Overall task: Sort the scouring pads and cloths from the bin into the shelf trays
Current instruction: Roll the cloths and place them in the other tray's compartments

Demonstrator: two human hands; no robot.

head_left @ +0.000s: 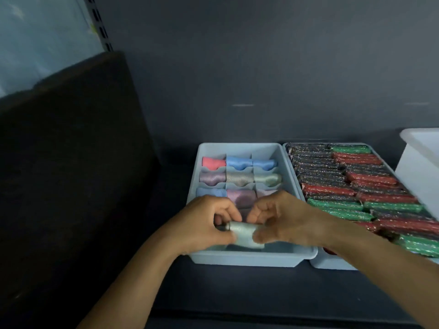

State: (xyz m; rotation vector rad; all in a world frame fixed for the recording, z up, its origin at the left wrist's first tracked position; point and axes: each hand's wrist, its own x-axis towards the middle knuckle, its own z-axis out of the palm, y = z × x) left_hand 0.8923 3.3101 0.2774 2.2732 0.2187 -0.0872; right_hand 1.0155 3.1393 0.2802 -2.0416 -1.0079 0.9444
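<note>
Lower centre: left hand (pixel 204 225) and right hand (pixel 281 220) both pinch a pale mint cloth (pixel 245 235) — rolled, satiny sheen — over the front row of the divided tray (pixel 249 260), smooth pale-blue plastic. Behind, its compartments hold rolled cloths (pixel 240 178): pink, blue, lilac, grey. Just right, a second tray (pixel 332 265) packed with flat glittery scouring pads (pixel 370 179) — red, green, dark. Far right: boxy white bin (pixel 418 172).

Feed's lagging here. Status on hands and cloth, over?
Left hand and right hand both pinch mint cloth. Cloth over front of divided tray. Nothing in the way.
</note>
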